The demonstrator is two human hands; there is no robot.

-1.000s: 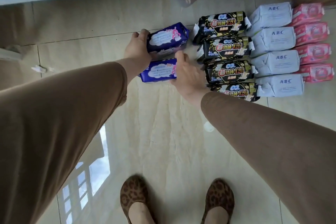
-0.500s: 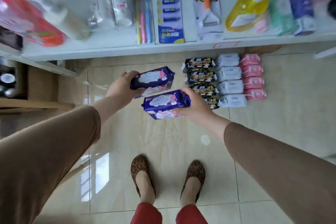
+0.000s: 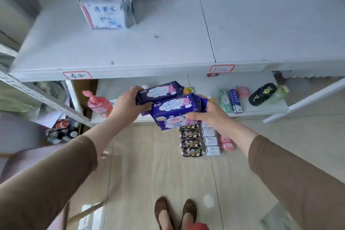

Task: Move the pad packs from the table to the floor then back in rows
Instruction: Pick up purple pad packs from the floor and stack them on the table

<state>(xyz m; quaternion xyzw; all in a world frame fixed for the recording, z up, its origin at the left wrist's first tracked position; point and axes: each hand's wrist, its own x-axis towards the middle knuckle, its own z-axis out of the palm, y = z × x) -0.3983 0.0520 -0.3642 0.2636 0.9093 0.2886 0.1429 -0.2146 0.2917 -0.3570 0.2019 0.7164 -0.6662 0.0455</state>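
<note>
Gripping one blue pack each, left hand (image 3: pixel 127 103) and right hand (image 3: pixel 211 115) now raised from floor (image 3: pixel 158 173) toward table (image 3: pixel 130 52).

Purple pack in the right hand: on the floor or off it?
Off the floor. The right hand grips the purple pack in the air below the shelf edge, above the floor rows.
</note>
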